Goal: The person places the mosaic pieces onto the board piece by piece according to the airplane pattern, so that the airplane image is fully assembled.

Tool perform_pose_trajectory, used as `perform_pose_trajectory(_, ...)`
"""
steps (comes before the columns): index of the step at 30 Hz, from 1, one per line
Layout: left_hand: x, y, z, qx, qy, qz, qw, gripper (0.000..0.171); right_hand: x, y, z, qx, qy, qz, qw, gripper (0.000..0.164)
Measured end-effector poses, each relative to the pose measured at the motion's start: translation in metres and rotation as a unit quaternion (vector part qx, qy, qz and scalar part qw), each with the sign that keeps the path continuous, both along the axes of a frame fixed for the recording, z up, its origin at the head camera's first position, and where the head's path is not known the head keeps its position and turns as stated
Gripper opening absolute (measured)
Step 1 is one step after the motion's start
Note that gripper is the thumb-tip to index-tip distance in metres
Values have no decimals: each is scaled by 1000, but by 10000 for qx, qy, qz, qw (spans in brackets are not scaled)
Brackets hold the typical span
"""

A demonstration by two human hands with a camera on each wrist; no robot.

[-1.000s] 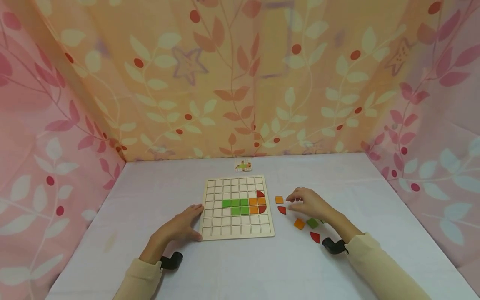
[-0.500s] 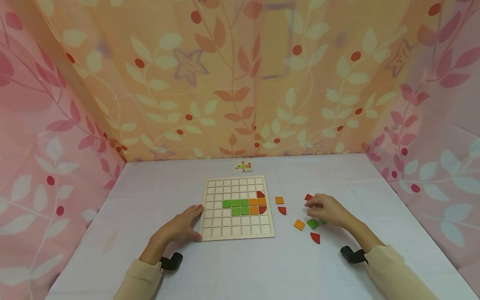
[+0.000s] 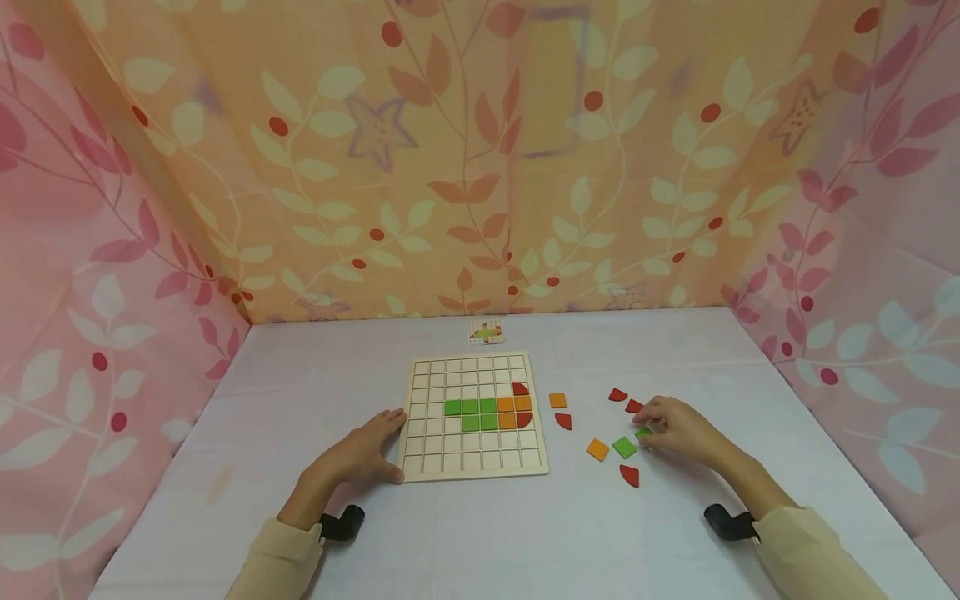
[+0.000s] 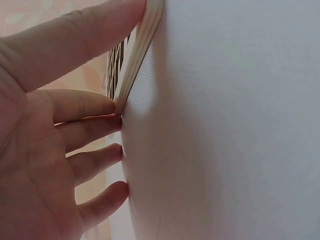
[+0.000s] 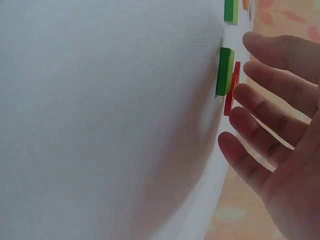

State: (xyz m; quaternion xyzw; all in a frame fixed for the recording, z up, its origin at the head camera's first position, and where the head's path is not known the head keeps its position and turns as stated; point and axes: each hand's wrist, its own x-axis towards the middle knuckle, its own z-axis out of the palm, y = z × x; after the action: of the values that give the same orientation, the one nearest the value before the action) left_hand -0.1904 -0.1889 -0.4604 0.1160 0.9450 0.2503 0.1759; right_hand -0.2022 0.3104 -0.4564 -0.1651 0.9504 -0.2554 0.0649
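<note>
A wooden grid board [image 3: 442, 458] lies on the table with green squares [image 3: 470, 407], orange squares [image 3: 507, 403] and red quarter-circles [image 3: 521, 389] set in its cells. At its left edge, my left hand [image 3: 362, 450] rests with thumb and fingers spread, the thumb touching the rim in the left wrist view. My right hand [image 3: 678, 429] hovers over the loose pieces, its relaxed fingers apart from each other in the right wrist view. Closest to it is a loose green piece [image 5: 225, 72], partly covered in the head view. Just behind that lies a red quarter-circle [image 3: 633, 407]. Neither hand holds anything.
Right of the board lie an orange square [image 3: 558, 401], a red quarter-circle [image 3: 563, 422], another orange square [image 3: 597, 450], a green square [image 3: 624, 447] and more red pieces [image 3: 630, 476]. A small pattern card [image 3: 487, 332] sits behind the board. Floral cloth [image 3: 465, 167] surrounds the table.
My right hand has moved rightward and slightly nearer, away from the orange square beside the board, uncovering two red quarter-circles. The left hand and the board have stayed put.
</note>
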Motion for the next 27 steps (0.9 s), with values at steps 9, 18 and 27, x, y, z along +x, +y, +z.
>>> perform_pose_trajectory(9, 1, -1, 1, 16, -36, -51, 10000, 95, 4, 2, -3, 314, -42, 53, 9995, 22)
perform_pose_trajectory(18, -1, 0, 2, 0, -30, -62, 10000, 96, 2, 2, -5, 648, 218, 107, 9976, 20)
perform_pose_trajectory(27, -4, -1, -3, -113, -84, -12, 9999, 97, 6, -2, 0, 858, 337, 207, 9955, 21)
